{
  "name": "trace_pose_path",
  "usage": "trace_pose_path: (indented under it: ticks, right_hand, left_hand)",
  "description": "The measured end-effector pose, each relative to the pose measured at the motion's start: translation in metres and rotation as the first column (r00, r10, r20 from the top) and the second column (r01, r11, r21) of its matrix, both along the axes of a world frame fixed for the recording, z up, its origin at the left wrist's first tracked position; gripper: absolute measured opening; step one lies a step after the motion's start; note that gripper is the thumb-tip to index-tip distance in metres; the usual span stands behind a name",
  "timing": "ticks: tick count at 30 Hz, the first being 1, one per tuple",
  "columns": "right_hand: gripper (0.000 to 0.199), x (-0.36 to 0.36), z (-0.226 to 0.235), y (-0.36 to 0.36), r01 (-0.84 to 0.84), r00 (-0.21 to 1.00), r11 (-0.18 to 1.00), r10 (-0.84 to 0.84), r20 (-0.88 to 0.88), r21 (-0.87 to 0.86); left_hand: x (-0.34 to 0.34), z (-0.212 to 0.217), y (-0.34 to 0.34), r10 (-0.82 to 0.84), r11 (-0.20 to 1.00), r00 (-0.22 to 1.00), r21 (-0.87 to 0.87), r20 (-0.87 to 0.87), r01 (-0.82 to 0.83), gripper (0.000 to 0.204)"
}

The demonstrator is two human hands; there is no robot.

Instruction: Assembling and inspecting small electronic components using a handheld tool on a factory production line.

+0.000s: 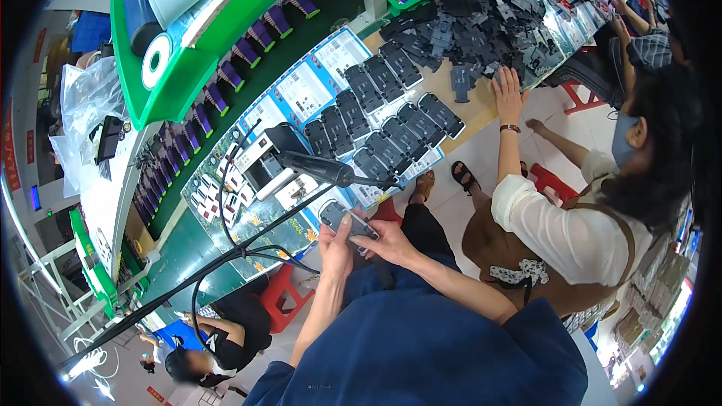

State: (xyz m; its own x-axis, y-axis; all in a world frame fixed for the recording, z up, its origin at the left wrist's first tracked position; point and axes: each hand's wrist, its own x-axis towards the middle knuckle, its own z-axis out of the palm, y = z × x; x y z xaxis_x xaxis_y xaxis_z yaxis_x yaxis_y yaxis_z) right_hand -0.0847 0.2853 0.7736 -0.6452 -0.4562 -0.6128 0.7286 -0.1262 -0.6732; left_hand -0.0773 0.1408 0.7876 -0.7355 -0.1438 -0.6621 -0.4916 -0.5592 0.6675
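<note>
Close in front of my body, my left hand (336, 248) is closed round the left end of a dark rectangular plastic housing with a pale rim (343, 216). My right hand (391, 243) grips its right end, with the fingers partly hidden underneath. The thumbs of both hands lie near its lower edge. Just beyond the housing, a black wand-shaped tool (320, 168) hangs over the table, its thin tip pointing right. Rows of similar black housings (383, 143) lie on printed sheets (304, 90) past it.
A heap of loose black plastic parts (481, 26) covers the far right of the table. A co-worker's hand (509, 94) rests beside it. Purple striped pieces (246, 53) line a green conveyor at left. Black cables (226, 256) cross the left side; a red stool (286, 297) stands below.
</note>
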Motion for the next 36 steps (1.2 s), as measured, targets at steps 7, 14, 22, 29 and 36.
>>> trace_pose_path:
  ticks: [7, 14, 22, 29, 36]
  right_hand:
    - [0.028, 0.003, -0.002, -0.004, -0.008, 0.994, 0.999, 0.012, -0.111, 0.034]
    - [0.035, 0.011, -0.007, -0.002, -0.008, 1.0, 0.999, 0.009, 0.023, -0.033]
    - [0.029, 0.018, -0.012, 0.006, -0.218, 0.975, 0.975, 0.22, -0.042, 0.048]
    - [0.037, 0.01, -0.018, -0.014, -0.244, 0.957, 0.961, 0.261, 0.131, -0.133]
    - [0.044, 0.002, -0.014, -0.049, -0.359, 0.926, 0.904, 0.376, 0.029, -0.234]
  left_hand:
    - [0.005, 0.004, -0.004, 0.029, 0.998, 0.999, 0.052, 0.024, -0.03, 0.026]
    - [0.009, 0.01, -0.003, 0.07, 0.995, 0.996, 0.066, 0.054, -0.074, 0.028]
    - [0.035, 0.008, 0.002, 0.147, 0.988, 0.985, 0.042, 0.085, -0.151, 0.029]
    - [0.055, -0.009, -0.031, 0.156, 0.988, 0.987, -0.024, 0.037, -0.155, 0.026]
    - [0.039, 0.005, -0.093, 0.081, 0.996, 0.996, 0.031, 0.037, -0.082, 0.026]
